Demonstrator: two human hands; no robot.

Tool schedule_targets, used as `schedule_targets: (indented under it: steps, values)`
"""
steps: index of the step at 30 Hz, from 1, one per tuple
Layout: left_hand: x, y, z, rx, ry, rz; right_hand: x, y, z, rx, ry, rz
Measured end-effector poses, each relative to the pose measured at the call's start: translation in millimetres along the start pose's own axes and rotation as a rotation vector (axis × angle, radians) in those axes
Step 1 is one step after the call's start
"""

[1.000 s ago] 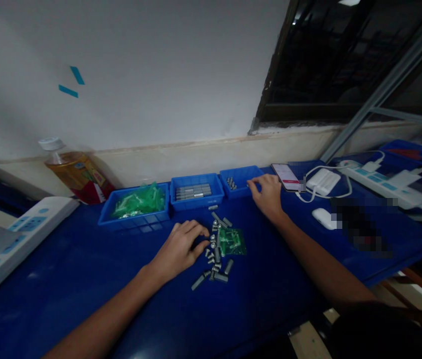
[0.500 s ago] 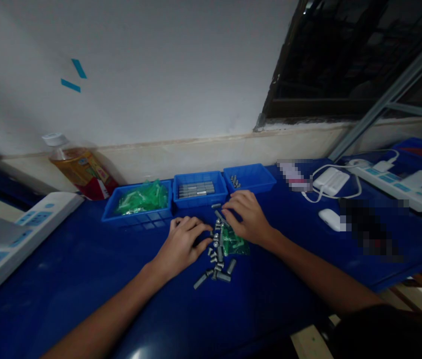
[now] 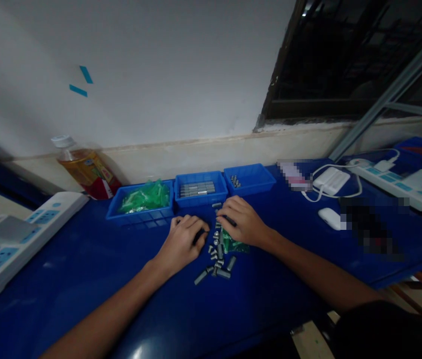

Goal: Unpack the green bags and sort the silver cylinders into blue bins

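Note:
My right hand [image 3: 243, 222] is closed, with thumb and fingers around a grey metal standoff [image 3: 227, 219]. It hovers over the top of a loose pile of small metal parts. To the left of the pile, my left hand [image 3: 186, 240] has curled fingers; whatever they hold, if anything, is hidden. Several screws [image 3: 213, 253] lie between and below the hands. More standoffs [image 3: 223, 273] lie at the near end of the pile. Partly under my right hand is a green plastic bag [image 3: 235, 243].
Three blue bins line the wall: one with green bags [image 3: 145, 197], one with stacked metal standoffs [image 3: 197, 189], one with small screws [image 3: 235, 181]. A drink bottle [image 3: 87, 169] leans behind. Power strips [image 3: 31, 234] lie left and right. A white case [image 3: 329, 219] sits at right.
My right hand has shifted slightly left and down, its fingers closing round a standoff lifted from the pile. My left hand has drawn back a little from the screws. The view has turned slightly.

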State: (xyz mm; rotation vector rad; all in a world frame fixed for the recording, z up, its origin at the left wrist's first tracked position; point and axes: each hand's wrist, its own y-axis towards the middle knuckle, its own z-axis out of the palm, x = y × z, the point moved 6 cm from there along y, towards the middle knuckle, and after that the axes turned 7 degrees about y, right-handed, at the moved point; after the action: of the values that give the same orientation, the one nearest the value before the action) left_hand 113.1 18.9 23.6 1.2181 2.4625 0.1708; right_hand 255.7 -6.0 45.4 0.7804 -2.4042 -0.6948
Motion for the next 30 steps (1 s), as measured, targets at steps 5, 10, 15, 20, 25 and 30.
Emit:
schedule_targets:
  steps: [5,10,15,20,25,30]
  values:
    - [7.4,-1.8,-3.7,-0.111,-0.308,-0.060,10.8,0.7,1.8,0.032,0.005,-0.019]
    - [11.4,-1.2,-3.4,-0.216,-0.702,-0.164,23.6,1.0,1.3,0.019,-0.024,-0.126]
    - [8.5,0.3,2.6,-0.248,-0.866,-0.220,27.2,-0.5,2.4,0.024,-0.053,-0.170]
    - [8.9,0.3,2.4,-0.184,-0.743,-0.201,27.5,2.1,-0.4,0.001,-0.078,-0.156]
    - [-3.6,1.3,-4.3,0.022,-0.212,0.128,-28.1,0.2,-31.7,-0.236,-0.164,0.118]
    - [-12.5,-0.5,-2.9,0.142,0.008,0.265,-103.1,-23.2,-60.3,-0.434,-0.321,0.495]
